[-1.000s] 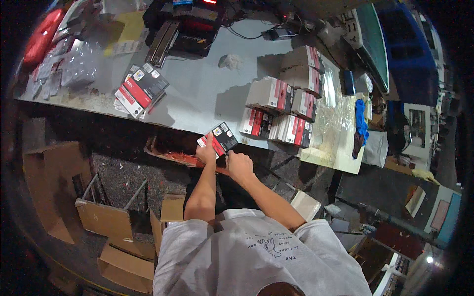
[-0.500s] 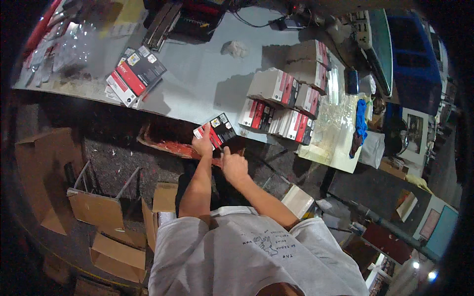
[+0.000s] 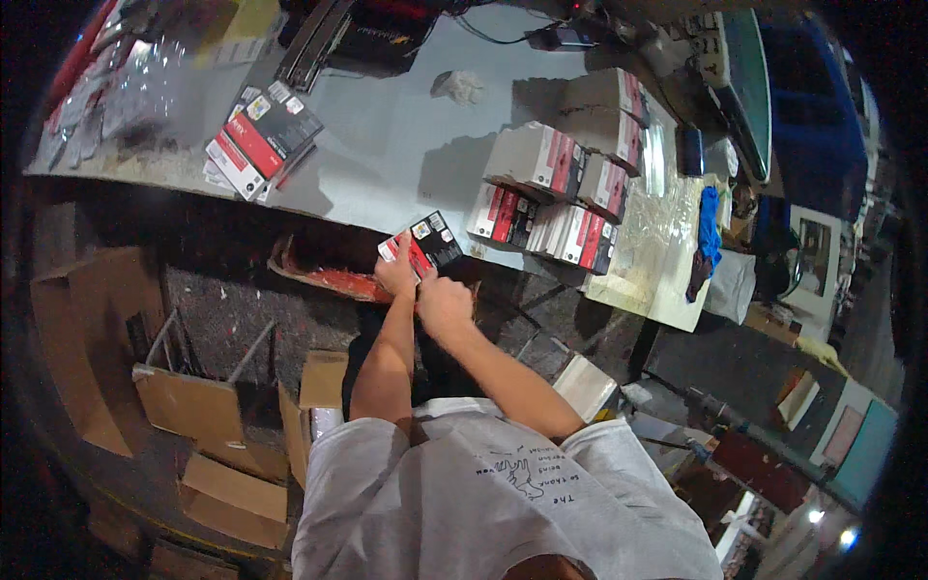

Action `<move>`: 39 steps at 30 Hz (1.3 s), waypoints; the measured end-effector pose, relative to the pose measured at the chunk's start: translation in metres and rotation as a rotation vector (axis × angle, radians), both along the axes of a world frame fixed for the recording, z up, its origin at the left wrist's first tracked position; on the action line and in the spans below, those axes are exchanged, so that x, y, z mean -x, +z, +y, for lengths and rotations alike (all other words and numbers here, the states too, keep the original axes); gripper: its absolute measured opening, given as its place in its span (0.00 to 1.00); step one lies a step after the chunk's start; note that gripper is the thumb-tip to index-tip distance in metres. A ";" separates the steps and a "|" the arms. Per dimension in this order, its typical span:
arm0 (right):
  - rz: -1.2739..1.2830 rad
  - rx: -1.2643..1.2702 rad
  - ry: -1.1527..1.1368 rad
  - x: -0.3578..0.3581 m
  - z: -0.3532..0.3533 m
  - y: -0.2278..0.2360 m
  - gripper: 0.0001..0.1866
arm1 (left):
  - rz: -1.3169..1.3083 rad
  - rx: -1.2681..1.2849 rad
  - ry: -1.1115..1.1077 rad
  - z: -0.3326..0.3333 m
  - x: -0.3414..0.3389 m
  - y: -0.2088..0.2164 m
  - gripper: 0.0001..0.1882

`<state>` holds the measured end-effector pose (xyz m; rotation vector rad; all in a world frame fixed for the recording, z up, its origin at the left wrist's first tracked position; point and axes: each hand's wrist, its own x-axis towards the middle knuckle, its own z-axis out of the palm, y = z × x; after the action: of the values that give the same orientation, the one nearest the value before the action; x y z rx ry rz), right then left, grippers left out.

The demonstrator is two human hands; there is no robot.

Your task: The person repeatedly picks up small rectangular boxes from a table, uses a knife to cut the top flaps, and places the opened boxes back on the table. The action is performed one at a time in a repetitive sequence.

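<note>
A flat printed carton [image 3: 440,244] in red, white and black is held at the table's front edge. My left hand [image 3: 394,277] grips its left end, thumb laid over the printed face. Against the carton's near edge sits my right hand [image 3: 447,307], its fingers curled and closed; whatever they may pinch is hidden. Farther left on the table lies a small pile of matching flat cartons [image 3: 259,140]. To the right stand several stacked bundles of the same cartons [image 3: 546,159], packed on edge.
The pale table [image 3: 382,145] spans the far side, with a crumpled white scrap [image 3: 459,87] on it. Below its edge is a red-lined open drawer or tray [image 3: 333,280]. Cardboard boxes [image 3: 188,401] stand at lower left. Clear plastic sheets [image 3: 643,246] lie beyond the bundles.
My right hand has slid left along the carton's near edge, and its forefinger has drawn in. The left hand keeps its grip on the carton.
</note>
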<state>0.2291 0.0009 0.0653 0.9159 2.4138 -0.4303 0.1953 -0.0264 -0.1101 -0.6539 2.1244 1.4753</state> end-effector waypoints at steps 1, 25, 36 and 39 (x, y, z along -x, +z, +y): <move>0.033 -0.036 -0.045 -0.005 0.004 0.001 0.10 | 0.090 0.031 -0.024 -0.001 0.001 0.002 0.30; -0.022 0.104 -0.112 -0.018 0.037 0.005 0.11 | 0.128 0.075 -0.231 -0.011 0.002 0.007 0.31; 0.010 0.071 -0.062 -0.031 0.022 -0.002 0.12 | 0.076 -0.053 -0.213 -0.015 0.000 -0.004 0.29; 0.025 -0.040 -0.077 -0.026 0.003 -0.009 0.11 | 0.056 0.109 -0.252 -0.013 0.000 0.003 0.28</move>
<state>0.2547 0.0036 0.0564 1.0290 2.4235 -0.4254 0.1953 -0.0396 -0.1076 -0.3688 2.2474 1.2625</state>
